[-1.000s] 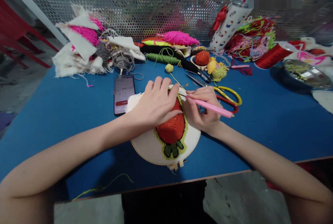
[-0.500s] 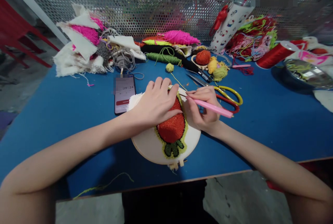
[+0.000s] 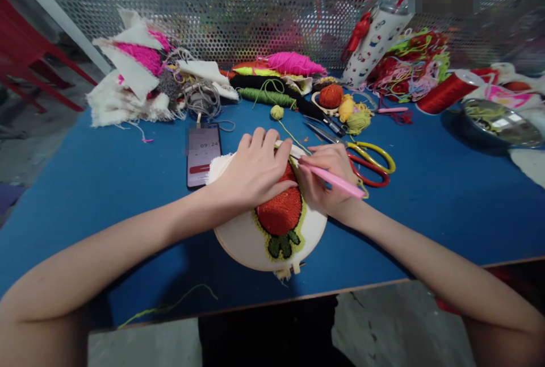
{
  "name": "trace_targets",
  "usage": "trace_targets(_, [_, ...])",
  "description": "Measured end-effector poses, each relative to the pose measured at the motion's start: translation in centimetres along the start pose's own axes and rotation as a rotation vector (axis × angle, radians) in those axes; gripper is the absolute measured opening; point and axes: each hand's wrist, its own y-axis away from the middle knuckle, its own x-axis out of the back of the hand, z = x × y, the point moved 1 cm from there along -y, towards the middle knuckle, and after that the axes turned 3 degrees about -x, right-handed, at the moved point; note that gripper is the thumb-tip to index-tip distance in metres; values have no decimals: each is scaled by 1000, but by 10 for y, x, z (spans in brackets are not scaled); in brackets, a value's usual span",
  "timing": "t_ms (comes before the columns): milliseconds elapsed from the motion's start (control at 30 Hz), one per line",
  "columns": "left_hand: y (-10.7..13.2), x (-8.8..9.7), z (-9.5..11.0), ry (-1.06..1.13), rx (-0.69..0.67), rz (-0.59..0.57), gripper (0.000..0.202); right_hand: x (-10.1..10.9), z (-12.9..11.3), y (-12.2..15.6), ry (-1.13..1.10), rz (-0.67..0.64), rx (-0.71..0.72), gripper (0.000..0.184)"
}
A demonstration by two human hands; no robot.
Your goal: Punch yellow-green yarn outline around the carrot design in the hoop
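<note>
An embroidery hoop [image 3: 238, 247] with white cloth lies on the blue table, its screw clamp toward me. A raised red strawberry [image 3: 279, 213] with dark green leaves and a yellow-green border is worked on the cloth. My left hand [image 3: 253, 171] grips the hoop's upper left side, its thumb across the red stitching and its fingers bent over the far rim, tips hidden. In my right hand [image 3: 326, 182] is a pink punch needle [image 3: 336, 180], its tip at the border near the hoop's far right. Yellow-green yarn runs there from a small ball [image 3: 277, 112].
Scissors [image 3: 370, 162] with yellow and red handles lie right of the hoop; a phone [image 3: 203, 157] lies left. Yarn and cloth scraps line the back, with a tumbler [image 3: 374, 43], a red thread spool [image 3: 449, 93] and a metal bowl [image 3: 502, 122] at right.
My right hand has shifted slightly left, and the punch needle's back end has swung left and toward me. The left hand stays in place on the hoop.
</note>
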Motion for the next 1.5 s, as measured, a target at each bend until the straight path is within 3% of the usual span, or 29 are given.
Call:
trace_targets(167, [0,3,1,3,7,-20,62,1,-1,-3,1,-25,22,23])
trace_targets(500, [1,4,3,29,8,32,65,9,-5,-11,-34,-24,-98,13])
trace_targets(733, [0,3,6,8,-14,-4,65,1,0,-8,43,-154,-73,12])
trace_targets(900, [0,-1,4,22,-13,8,62,2,-2,-3,-13,-69,-65,21])
trace_targets(1167, [0,0,4,37,-9,-9,62,4,-1,0,-81,97,-91,19])
trace_targets(1500, [2,3,6,22,-11,15,65,5,-4,-3,-32,69,-47,25])
